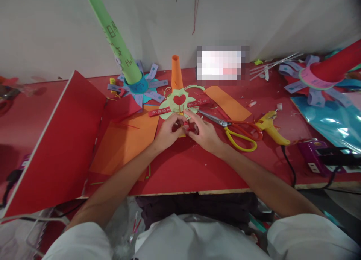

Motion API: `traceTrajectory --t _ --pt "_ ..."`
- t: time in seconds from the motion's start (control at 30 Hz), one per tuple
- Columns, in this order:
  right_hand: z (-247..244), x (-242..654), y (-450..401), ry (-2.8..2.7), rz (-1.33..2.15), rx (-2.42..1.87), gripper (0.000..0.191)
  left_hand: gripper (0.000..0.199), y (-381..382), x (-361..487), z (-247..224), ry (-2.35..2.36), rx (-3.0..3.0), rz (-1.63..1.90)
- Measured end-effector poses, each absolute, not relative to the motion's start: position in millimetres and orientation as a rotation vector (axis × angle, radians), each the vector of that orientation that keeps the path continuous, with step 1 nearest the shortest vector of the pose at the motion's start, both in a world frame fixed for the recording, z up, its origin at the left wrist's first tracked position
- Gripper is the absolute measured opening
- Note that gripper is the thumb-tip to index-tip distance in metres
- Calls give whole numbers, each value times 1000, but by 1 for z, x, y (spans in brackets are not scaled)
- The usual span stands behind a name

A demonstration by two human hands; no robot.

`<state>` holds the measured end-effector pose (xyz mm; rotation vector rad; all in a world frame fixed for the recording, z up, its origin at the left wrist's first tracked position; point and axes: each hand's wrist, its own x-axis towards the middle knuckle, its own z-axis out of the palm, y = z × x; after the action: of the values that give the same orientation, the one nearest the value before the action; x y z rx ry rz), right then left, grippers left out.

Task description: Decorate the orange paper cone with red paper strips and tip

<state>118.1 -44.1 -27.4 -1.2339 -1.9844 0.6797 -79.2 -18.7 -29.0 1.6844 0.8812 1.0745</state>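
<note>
My left hand (168, 131) and my right hand (203, 132) meet at the middle of the red table (186, 169), fingertips pinched together on a small red paper piece (185, 123). Just beyond them lies a pale green paper flower (177, 104) with a red heart at its centre and red paper strips across it. An orange paper cone (176, 73) stands upright behind the flower. Scissors (235, 131) with red and yellow handles lie right beside my right hand.
A yellow glue gun (271, 127) lies right of the scissors, its cord running off the front edge. Orange paper sheets (125, 143) and a tilted red board (60, 147) are at left. A green cone (115, 41) and a red cone (332, 66) stand on petal bases.
</note>
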Motion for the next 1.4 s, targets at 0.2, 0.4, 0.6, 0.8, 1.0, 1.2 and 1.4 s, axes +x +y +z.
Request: traceTrajectory --t 0.2,0.4,0.6,0.8,1.0,1.2,1.4 --pt "-25 119 -43 -1864 744 -1209 54 45 -12 -82 -29 885 1409 1181" --pt "-25 119 -41 -1735 895 -1158 42 46 -12 -80 -30 855 1307 1211" --pt "-23 118 -39 -1741 801 -1147 28 45 -14 -77 -31 799 1290 1199" --pt "-28 118 -38 -1754 731 -1118 26 41 -16 -78 -29 802 1408 1170" --pt "-29 118 -38 -1739 720 -1160 22 41 -16 -78 -31 834 1461 1145" --pt "-29 118 -42 -1766 655 -1151 16 38 -16 -78 -30 817 1478 1140" --pt "-28 119 -43 -1788 604 -1172 13 38 -16 -79 -27 804 1553 1111"
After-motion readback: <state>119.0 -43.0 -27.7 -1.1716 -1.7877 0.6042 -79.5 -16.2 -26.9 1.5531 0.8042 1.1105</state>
